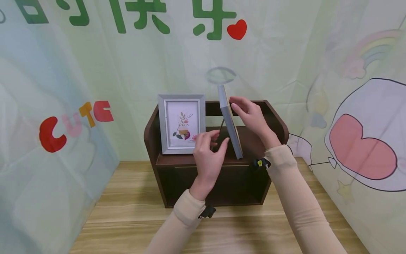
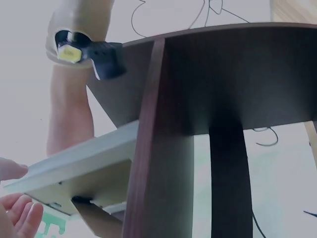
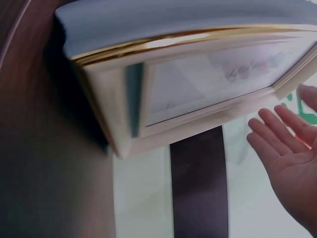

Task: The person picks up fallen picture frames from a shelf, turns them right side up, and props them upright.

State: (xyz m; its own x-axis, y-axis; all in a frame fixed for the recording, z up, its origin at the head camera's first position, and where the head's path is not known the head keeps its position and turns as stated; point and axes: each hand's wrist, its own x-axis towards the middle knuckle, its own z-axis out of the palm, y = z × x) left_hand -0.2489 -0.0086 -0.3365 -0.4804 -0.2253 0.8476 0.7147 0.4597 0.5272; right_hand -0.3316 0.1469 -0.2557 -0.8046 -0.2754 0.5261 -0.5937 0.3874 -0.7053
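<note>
A second picture frame [image 1: 231, 125] stands edge-on and tilted on the brown shelf unit [image 1: 177, 160]. Its back [image 2: 86, 186], with a support leg [image 2: 96, 218] swung out, faces my left hand [image 1: 209, 151]. That hand's thumb and fingers are apart and loosely bent beside the back; whether they touch it I cannot tell. On the other side, the picture front [image 3: 208, 84] with its gold rim faces my right hand [image 1: 250, 116]. Its fingers [image 3: 277, 131] are stretched out near the frame's corner, gripping nothing. A grey picture frame [image 1: 161, 123] with a flower print stands on the left.
The shelf unit has raised side panels [image 1: 279, 120] and an open lower compartment [image 1: 209, 185]. It stands on a wood-grain table [image 1: 127, 197]. A printed cloth backdrop [image 1: 133, 63] hangs close behind and along both sides.
</note>
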